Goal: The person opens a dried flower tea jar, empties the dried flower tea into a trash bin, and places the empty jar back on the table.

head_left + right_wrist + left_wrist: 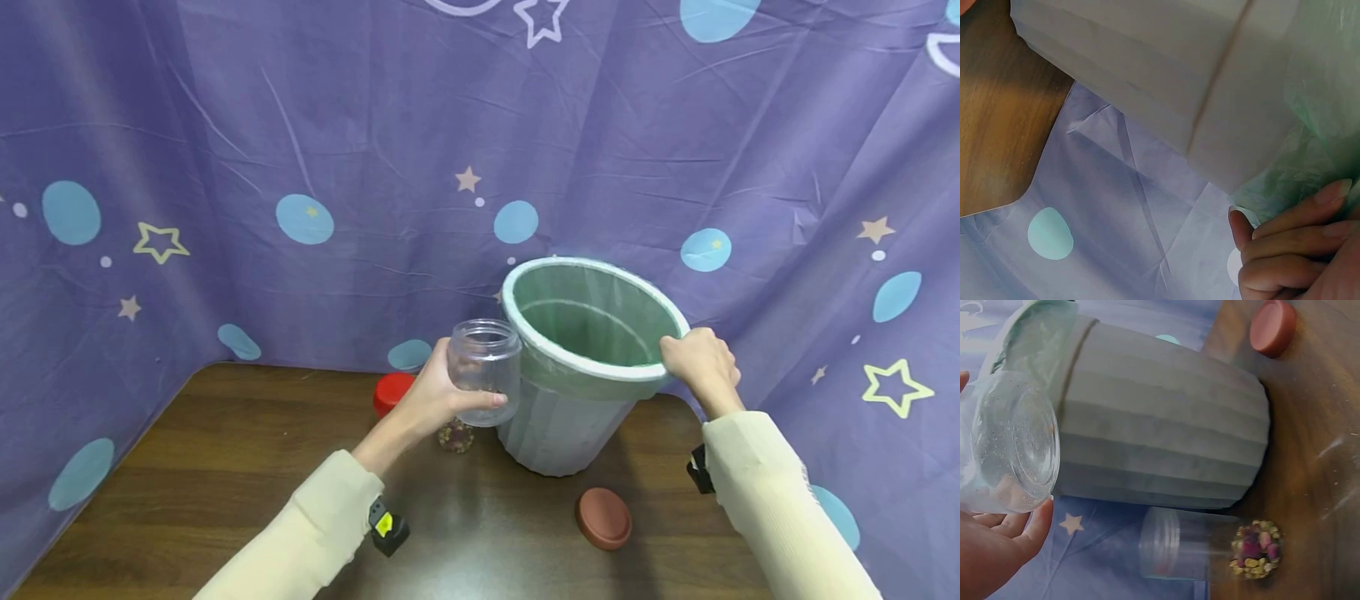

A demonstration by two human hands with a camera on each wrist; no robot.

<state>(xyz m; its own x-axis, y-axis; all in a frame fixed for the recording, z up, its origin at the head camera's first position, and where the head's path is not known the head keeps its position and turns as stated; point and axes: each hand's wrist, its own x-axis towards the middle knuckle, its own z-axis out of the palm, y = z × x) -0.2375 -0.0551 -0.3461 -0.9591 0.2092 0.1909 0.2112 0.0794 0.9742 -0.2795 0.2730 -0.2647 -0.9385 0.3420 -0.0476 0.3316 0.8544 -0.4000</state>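
Observation:
My left hand [431, 392] holds a clear plastic jar [491, 375] by its side, lidless with the mouth facing up. A few small specks show on the jar, which overlaps the left side of a grey trash bin [558, 429] in the head view. A thin green bag [592, 321] lines the bin and folds over its rim. At the bin's right rim, my right hand [702, 367] grips the edge with the bag. In the right wrist view, its curled fingers [1291, 244] lie against the green plastic.
Behind my left hand, a second clear jar [1194, 547] stands on the wooden table [277, 475], dried flowers [1257, 550] at its bottom. Left of it is a red lid [392, 392]. A brownish-red lid [604, 518] lies in front of the bin. A purple patterned curtain [390, 208] hangs behind.

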